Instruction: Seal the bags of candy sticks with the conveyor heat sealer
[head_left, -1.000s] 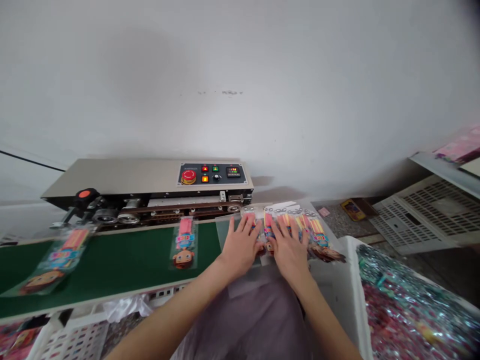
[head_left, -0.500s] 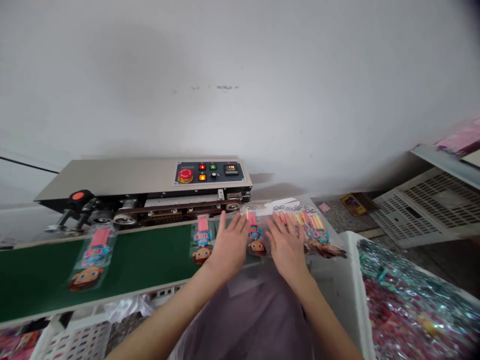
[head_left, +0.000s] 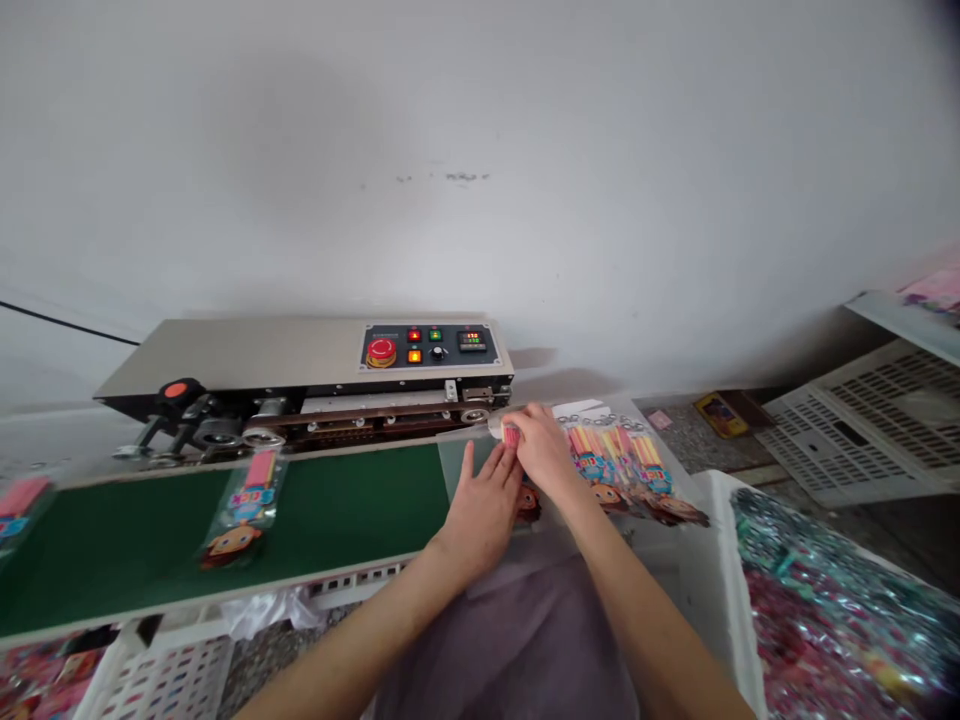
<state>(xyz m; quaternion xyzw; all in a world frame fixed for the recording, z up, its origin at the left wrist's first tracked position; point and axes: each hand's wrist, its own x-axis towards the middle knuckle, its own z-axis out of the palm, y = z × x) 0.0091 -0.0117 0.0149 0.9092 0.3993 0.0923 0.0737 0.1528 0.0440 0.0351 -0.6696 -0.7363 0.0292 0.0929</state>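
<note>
A clear plastic packet (head_left: 529, 503) with pink sticks and a cartoon face lies at the belt's right end, mostly covered by my hands. My left hand (head_left: 484, 505) rests flat over it, fingers stretched out. At its top edge, my right hand (head_left: 546, 455) has the fingers bent and pinched on the packet by the pink sticks. Just right of that hand, several similar packets (head_left: 651, 462) overlap in a row. Another packet (head_left: 244, 510) lies on the green conveyor belt (head_left: 352, 500), and one more packet (head_left: 19, 505) is cut off at the left edge.
Behind the belt stands a band sealing machine (head_left: 247, 350) with lit buttons and a red stop knob (head_left: 381, 350). A white foam box (head_left: 727, 560) of shiny packets is at the lower right. Plastic crates (head_left: 840, 430) stand beyond; a white basket (head_left: 161, 680) sits below the belt.
The packets on the belt have travelled left. My right hand has moved left from the row of packets and closed on the packet's top; my left hand has come closer beside it.
</note>
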